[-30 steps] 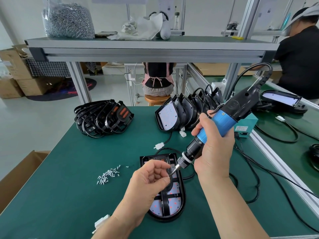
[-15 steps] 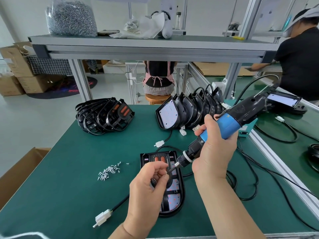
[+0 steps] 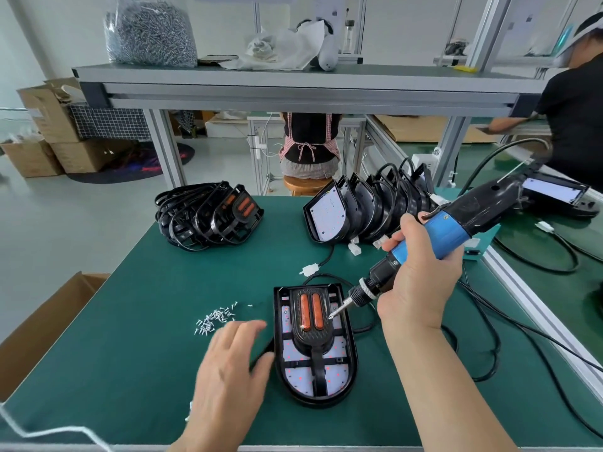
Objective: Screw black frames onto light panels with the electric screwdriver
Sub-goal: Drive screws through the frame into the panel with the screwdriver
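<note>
A light panel [image 3: 305, 381] lies flat on the green mat, with a black frame [image 3: 312, 324] bearing two orange strips set on top of it. My right hand [image 3: 419, 288] grips the blue and black electric screwdriver [image 3: 434, 234]; its bit tip hangs just above the frame's right side. My left hand [image 3: 228, 363] is blurred, fingers spread and holding nothing, left of the panel and near the loose small silver screws [image 3: 213, 319].
A stack of black frames [image 3: 208, 216] sits at the back left, a leaning row of light panels [image 3: 365, 207] at the back right. Black cables [image 3: 483, 347] loop over the mat on the right. A cardboard box [image 3: 42, 324] stands left of the table. People work behind and at right.
My left hand let go at the bit tip and moved left toward the screws, fingers now spread. The frame and panel are uncovered. The screwdriver stays tilted over the frame.
</note>
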